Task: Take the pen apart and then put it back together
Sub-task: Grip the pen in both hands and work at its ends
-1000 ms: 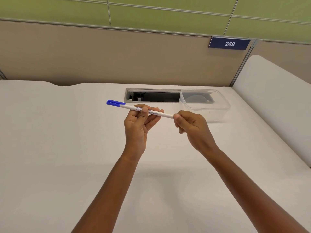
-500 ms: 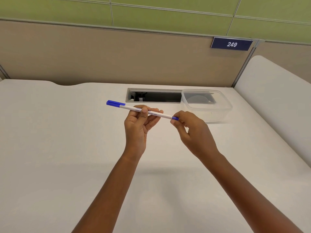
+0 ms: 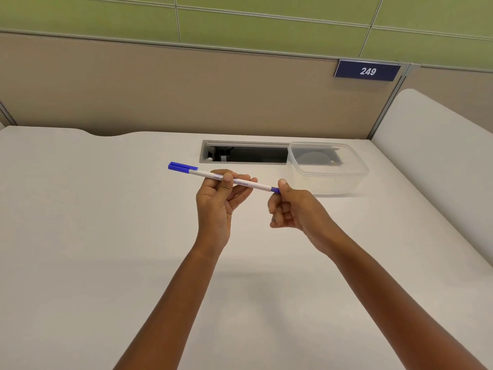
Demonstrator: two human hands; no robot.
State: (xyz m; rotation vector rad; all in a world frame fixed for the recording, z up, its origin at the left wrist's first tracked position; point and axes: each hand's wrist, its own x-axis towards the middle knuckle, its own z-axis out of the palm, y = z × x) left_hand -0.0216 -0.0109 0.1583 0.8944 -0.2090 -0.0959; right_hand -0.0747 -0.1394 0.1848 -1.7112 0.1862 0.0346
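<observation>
A white pen (image 3: 256,185) with printed lettering is held level above the white desk, its blue cap (image 3: 182,167) pointing left. My left hand (image 3: 218,202) grips the middle of the barrel between thumb and fingers. My right hand (image 3: 292,209) pinches the pen's right end, where a short blue end piece (image 3: 274,189) shows just left of my thumb. The rest of that end is hidden behind my right fingers.
A clear plastic container (image 3: 328,169) stands on the desk just behind my right hand. Beside it on the left is an open cable slot (image 3: 244,154) in the desk (image 3: 93,236). A partition wall with a sign reading 249 (image 3: 367,71) runs along the back.
My right hand has drawn slightly to the right along the pen, so the blue end piece now shows. The left hand and the cap end have hardly moved.
</observation>
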